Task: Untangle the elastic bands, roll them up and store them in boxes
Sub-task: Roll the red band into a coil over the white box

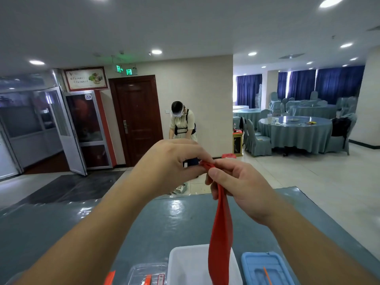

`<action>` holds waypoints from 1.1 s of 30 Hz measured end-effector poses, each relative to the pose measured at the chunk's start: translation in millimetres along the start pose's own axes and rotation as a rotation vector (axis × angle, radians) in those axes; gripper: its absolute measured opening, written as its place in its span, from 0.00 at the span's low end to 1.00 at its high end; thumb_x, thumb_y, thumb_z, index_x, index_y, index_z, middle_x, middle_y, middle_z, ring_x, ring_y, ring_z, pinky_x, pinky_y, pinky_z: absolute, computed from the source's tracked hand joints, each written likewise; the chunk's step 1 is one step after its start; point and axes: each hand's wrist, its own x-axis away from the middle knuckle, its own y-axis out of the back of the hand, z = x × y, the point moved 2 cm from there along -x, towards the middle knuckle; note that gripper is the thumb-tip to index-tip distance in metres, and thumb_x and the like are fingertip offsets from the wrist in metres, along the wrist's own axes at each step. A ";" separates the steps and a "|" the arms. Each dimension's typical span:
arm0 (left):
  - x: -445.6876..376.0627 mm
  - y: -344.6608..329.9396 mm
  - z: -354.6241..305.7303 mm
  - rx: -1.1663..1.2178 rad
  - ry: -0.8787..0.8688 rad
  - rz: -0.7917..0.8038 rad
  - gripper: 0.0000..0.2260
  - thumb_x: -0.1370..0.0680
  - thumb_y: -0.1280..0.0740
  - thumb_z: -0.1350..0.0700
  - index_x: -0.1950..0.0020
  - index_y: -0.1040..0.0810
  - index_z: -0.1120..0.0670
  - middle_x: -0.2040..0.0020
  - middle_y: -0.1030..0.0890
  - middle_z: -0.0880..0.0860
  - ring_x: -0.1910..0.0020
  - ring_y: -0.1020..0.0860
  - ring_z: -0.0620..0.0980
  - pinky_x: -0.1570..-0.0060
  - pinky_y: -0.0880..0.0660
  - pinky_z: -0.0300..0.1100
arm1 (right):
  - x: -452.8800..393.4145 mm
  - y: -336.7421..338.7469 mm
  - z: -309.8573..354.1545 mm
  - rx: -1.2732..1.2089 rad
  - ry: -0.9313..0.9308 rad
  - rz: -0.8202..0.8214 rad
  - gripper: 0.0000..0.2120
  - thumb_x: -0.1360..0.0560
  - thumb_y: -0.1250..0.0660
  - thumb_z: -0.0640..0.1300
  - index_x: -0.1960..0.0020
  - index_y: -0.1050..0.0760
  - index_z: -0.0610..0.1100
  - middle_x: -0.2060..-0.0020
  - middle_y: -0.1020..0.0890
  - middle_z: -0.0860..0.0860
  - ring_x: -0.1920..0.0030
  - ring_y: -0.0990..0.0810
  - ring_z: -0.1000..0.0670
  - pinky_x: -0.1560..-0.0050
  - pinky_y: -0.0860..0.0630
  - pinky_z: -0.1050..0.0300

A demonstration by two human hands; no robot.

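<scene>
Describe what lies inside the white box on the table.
The white box shows bare white walls and floor. The red elastic band, hanging from both hands, covers its right part, so anything there is hidden.

Red band held up in my hands

My left hand [170,161] and right hand [236,186] pinch the red elastic band [221,233], hanging over the white box [185,264].
</scene>
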 end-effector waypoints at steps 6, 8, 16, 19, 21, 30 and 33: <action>-0.4 -0.8 -4.7 0.011 -0.010 0.002 0.09 0.22 0.28 0.50 0.44 0.13 0.49 0.51 0.15 0.44 0.53 0.17 0.44 0.54 0.19 0.41 | 3.6 8.6 -3.9 -0.021 -0.012 0.037 0.13 0.23 0.32 0.50 0.44 0.16 0.46 0.59 0.17 0.48 0.60 0.20 0.49 0.53 0.21 0.55; 1.1 -2.5 -3.2 0.046 0.014 -0.004 0.10 0.22 0.26 0.54 0.41 0.14 0.50 0.48 0.15 0.43 0.49 0.17 0.44 0.50 0.18 0.41 | 4.0 9.7 -2.6 -0.031 0.004 0.027 0.12 0.23 0.34 0.49 0.46 0.16 0.45 0.61 0.19 0.49 0.62 0.24 0.49 0.55 0.23 0.57; -2.2 2.8 -3.5 0.012 0.005 -0.098 0.08 0.22 0.28 0.53 0.45 0.13 0.51 0.52 0.16 0.43 0.53 0.18 0.42 0.54 0.19 0.41 | 6.2 2.7 -0.5 -0.058 0.017 -0.033 0.13 0.24 0.27 0.52 0.42 0.16 0.48 0.55 0.14 0.49 0.57 0.18 0.51 0.47 0.21 0.53; 2.2 -1.3 -1.0 0.004 0.039 -0.240 0.08 0.22 0.27 0.54 0.45 0.13 0.54 0.52 0.15 0.46 0.54 0.16 0.44 0.55 0.17 0.44 | 6.6 1.3 4.6 0.045 0.062 -0.135 0.19 0.31 0.29 0.56 0.43 0.16 0.51 0.52 0.12 0.48 0.53 0.13 0.50 0.41 0.17 0.45; 6.4 -8.5 -0.4 -0.008 0.070 -0.345 0.06 0.22 0.25 0.57 0.46 0.13 0.55 0.53 0.14 0.48 0.54 0.16 0.46 0.56 0.17 0.46 | 6.5 0.1 7.9 0.055 0.073 -0.142 0.19 0.30 0.31 0.56 0.42 0.16 0.51 0.52 0.11 0.48 0.51 0.12 0.48 0.40 0.17 0.44; 17.3 -49.7 -18.3 0.076 0.141 -0.607 0.08 0.22 0.25 0.61 0.44 0.14 0.60 0.47 0.14 0.52 0.46 0.16 0.44 0.46 0.18 0.42 | -5.3 -9.8 23.8 -0.220 0.108 -0.255 0.13 0.23 0.34 0.50 0.47 0.14 0.46 0.58 0.12 0.47 0.58 0.14 0.52 0.55 0.17 0.59; 15.6 -47.1 -15.5 0.114 0.118 -0.531 0.09 0.22 0.26 0.66 0.42 0.14 0.60 0.40 0.15 0.51 0.41 0.17 0.42 0.42 0.19 0.41 | -6.5 -6.8 28.4 -0.240 0.091 -0.263 0.14 0.22 0.34 0.49 0.46 0.14 0.43 0.55 0.12 0.43 0.56 0.13 0.48 0.52 0.16 0.57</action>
